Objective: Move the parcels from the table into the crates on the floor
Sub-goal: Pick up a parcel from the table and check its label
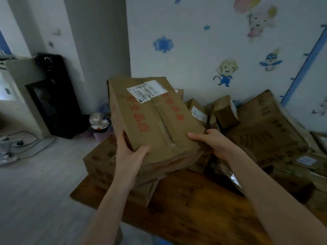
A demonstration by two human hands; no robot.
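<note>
A large brown cardboard parcel point(150, 117) with red printed characters and a white shipping label sits tilted above the pile of parcels on the wooden table point(194, 206). My left hand point(129, 151) grips its near left corner, thumb on top. My right hand point(212, 142) holds its near right edge, thumb on the top face. More cardboard parcels lie beneath it point(100, 165) and to the right point(265, 131). No crate is in view.
Small boxes point(224, 112) are stacked against the decorated wall behind the pile. On the floor to the left stand a bin point(100, 126) and a tall black speaker point(56, 96). Cables and a white device point(8, 147) lie at far left.
</note>
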